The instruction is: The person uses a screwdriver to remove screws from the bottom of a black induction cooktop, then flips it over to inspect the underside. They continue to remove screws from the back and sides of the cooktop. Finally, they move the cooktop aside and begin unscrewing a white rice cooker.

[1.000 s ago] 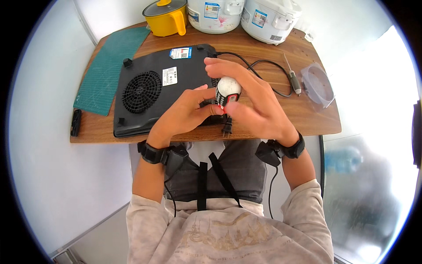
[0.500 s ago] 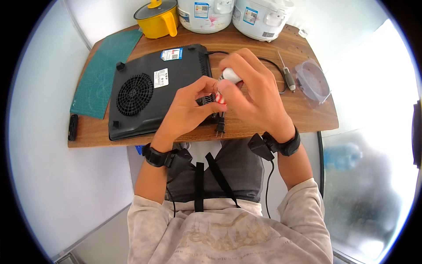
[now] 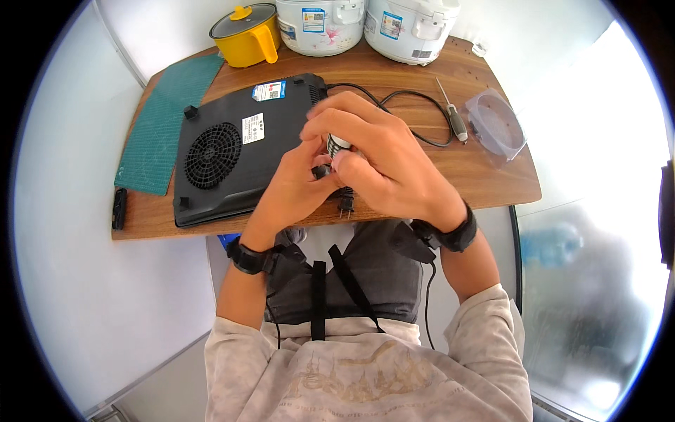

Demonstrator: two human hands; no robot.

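Note:
Both hands meet over the near right edge of a black induction cooker, which lies upside down with its round fan grille facing up. Between my right hand's fingers is a small white bottle with black marks on its side. My right hand is closed around it, covering most of it. My left hand is curled against the bottle's lower side, thumb and fingertips bent inward; their exact contact is partly hidden. Just below the hands, the two-pin plug of a black cord lies at the table edge.
A screwdriver and a clear round plastic dish lie to the right, beside the looped black cord. A green cutting mat and a small black object are left. A yellow pot and two white rice cookers stand behind.
My right hand has moved left and slightly down with the bottle, closing in on my left hand. The bottle's red-and-white part, visible before, is now hidden.

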